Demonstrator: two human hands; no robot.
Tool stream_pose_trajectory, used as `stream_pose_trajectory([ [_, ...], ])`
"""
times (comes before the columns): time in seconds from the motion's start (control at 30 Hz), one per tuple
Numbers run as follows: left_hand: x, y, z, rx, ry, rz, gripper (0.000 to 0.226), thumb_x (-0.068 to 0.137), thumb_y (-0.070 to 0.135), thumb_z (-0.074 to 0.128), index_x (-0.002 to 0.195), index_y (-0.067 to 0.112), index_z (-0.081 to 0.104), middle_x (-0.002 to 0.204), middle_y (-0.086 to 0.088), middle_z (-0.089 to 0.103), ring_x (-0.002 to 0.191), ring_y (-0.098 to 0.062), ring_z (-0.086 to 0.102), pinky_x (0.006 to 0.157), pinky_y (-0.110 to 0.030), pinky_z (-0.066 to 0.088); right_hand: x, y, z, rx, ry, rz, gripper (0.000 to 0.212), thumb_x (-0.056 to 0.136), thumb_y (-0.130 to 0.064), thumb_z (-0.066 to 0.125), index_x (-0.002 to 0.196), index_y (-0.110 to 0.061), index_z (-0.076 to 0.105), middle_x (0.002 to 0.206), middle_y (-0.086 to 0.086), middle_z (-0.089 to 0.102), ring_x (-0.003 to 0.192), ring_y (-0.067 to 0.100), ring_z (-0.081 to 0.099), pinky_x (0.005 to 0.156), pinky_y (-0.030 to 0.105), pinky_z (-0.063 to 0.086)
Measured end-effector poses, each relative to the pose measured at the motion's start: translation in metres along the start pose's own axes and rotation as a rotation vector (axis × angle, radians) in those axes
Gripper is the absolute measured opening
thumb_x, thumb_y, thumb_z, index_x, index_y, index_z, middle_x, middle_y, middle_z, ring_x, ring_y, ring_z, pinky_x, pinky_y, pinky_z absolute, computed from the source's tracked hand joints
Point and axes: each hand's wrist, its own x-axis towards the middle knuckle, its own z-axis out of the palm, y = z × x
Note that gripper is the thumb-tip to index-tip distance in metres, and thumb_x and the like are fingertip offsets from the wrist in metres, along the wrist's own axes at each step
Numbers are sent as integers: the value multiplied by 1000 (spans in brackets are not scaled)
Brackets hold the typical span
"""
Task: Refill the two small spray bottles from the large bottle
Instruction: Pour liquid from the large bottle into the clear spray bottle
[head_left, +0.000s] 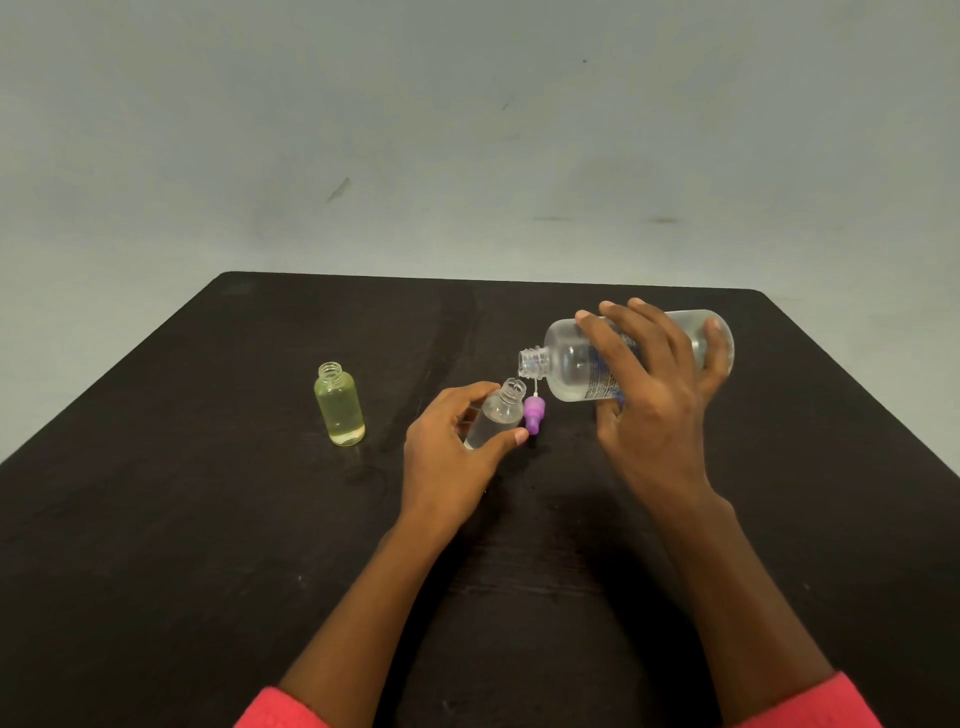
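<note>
Large bottle (566, 358) off the desk (208, 519), tipped near-horizontal. Long axis runs L-R, open neck pointing L & a bit down. R grip (649, 395) wraps over its body, fingers curled round it. Neck is just above & R of the small clear bottle (501, 410); mouths look close, prob. not lined up yet. That bottle leans toward the neck, pinched btw thumb & fingers of L grip (452, 441). Purple spray cap (534, 414) just R of it. 2nd small bottle (338, 405), yellowish, uncapped, upright, well apart to L.
</note>
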Motion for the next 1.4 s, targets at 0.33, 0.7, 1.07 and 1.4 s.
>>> stream_pose_trajectory([
  [0.33, 0, 0, 0, 13, -7, 0, 45, 67, 17, 84, 99, 41, 63, 102, 14, 67, 96, 3, 62, 82, -13, 48, 0, 0, 1, 4, 9, -1, 80, 57, 16, 67, 129, -18, 57, 131, 6, 58, 129, 21, 45, 114, 49, 4],
  [0.7, -1, 1, -1, 21, -9, 1, 46, 67, 17, 84, 97, 44, 61, 101, 15, 66, 95, 2, 62, 83, -17, 49, 0, 0, 1, 6, 6, -3, 81, 56, 16, 68, 129, -19, 55, 131, 6, 58, 129, 22, 44, 114, 49, 4],
  [1.07, -1, -2, 0, 17, -9, -2, 45, 67, 17, 84, 102, 37, 65, 102, 14, 67, 96, 1, 62, 83, -17, 49, 0, 0, 0, -6, 6, 1, 79, 58, 15, 68, 128, -18, 57, 130, 6, 58, 129, 22, 46, 115, 47, 3],
  [1.4, 0, -1, 0, 24, -14, -22, 45, 67, 17, 84, 104, 34, 65, 103, 14, 66, 95, 2, 61, 81, -12, 48, 0, 0, 0, 0, 1, -1, 79, 59, 16, 68, 129, -18, 56, 131, 6, 58, 129, 22, 44, 116, 46, 0],
])
